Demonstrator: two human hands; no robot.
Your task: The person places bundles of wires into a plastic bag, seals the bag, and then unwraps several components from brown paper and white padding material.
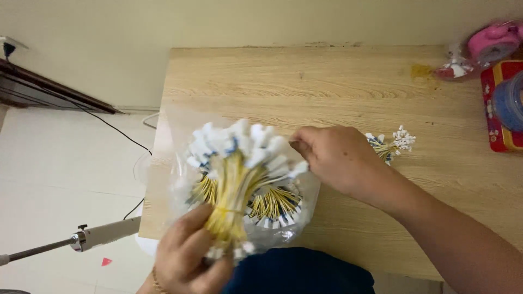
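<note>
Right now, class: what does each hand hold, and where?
Left hand grips the yellow wire bundle near its lower end; right hand pinches one white connector at its top.

Wooden table (338, 81) bears plastic bag (305, 218), small wire bundle (393, 144).

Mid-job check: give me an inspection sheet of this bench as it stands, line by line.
Surface: light wooden table, yellowish stain near the far right edge.
Job's things: bundle of yellow wires with white connectors gripped upright; more bundles in a clear plastic bag; small bundle lying beside the right hand.
Clutter: pink item and red box at the far right.
Grippers: left hand grips the bundle's base; right hand pinches at its connector end.
Cables: black cord on the floor, left.
Surroundings: pale floor, metal rod at lower left.
</note>
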